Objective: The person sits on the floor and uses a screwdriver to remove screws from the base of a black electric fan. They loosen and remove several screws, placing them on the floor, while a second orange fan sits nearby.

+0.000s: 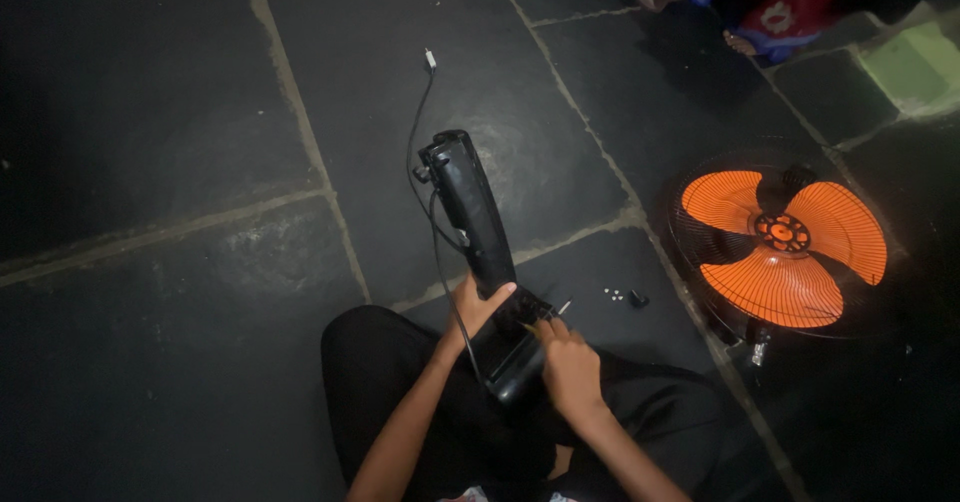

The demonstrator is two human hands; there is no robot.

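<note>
Dark stone floor (150,112) all around, with a caged fan head (782,242) with orange blades lying flat off to the right, well apart from the hands. Long black fan column (475,217) tilted up from the lap out over the floor, thin black cable (420,132) trailing off its far end, left hand (473,307) wrapped around its lower part with the thumb on top. Right hand (570,367) closed around a small screwdriver (555,312) poked at the column's base, with a few tiny screws (615,293) and a small black cap (637,299) loose on the floor just beside.
</note>
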